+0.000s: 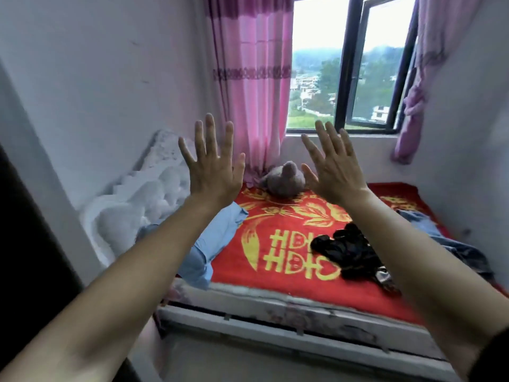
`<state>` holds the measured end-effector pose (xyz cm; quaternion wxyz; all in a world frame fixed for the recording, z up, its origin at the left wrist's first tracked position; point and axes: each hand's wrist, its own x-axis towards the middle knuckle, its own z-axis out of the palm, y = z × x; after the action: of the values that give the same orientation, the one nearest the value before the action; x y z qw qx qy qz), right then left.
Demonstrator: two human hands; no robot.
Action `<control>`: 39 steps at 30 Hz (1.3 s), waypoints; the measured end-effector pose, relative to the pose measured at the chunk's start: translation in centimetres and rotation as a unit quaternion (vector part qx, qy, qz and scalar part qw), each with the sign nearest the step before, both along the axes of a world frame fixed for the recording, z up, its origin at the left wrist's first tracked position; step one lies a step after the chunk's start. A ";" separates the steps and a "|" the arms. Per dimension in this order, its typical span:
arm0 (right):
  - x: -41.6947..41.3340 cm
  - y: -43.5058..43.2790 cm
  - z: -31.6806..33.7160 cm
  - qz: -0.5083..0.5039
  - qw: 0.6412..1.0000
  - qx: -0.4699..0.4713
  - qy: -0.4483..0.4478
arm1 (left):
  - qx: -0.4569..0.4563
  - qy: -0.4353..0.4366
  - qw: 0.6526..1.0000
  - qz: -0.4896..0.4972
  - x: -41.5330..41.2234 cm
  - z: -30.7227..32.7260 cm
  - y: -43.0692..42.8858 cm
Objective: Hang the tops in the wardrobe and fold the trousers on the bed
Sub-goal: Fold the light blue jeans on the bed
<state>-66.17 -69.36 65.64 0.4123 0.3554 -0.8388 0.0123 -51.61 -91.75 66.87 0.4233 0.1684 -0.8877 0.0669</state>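
My left hand [212, 166] and right hand [334, 172] are up mid-frame, fingers spread, holding nothing. A black garment [344, 252] and a denim piece [429, 230] lie on the bed [275, 285], lower right. I'd lift one alone and shake it out to tell top from trousers

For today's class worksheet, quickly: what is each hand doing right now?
Left hand: open, fingers spread, holding nothing.
Right hand: open, fingers spread, holding nothing.

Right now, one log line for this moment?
left hand: raised, open, empty | right hand: raised, open, empty | black garment: crumpled on bed | stage: nothing held
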 end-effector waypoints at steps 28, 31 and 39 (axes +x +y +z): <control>-39.1 34.3 -13.8 -0.294 0.930 0.015 -0.220 | 0.023 -0.181 0.945 -0.273 -55.2 -15.3 29.2; -42.8 36.2 -15.7 -0.315 0.918 -0.001 -0.241 | 0.028 -0.214 0.926 -0.309 -60.5 -17.0 31.4; -49.9 45.4 -25.3 -0.372 0.864 -0.016 -0.339 | 0.051 -0.322 0.875 -0.359 -70.7 -26.0 40.0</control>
<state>-116.05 -23.93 40.30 0.0814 -0.0161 -0.9965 -0.0093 -122.30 -51.74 40.92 0.1001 -0.1715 -0.9764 -0.0845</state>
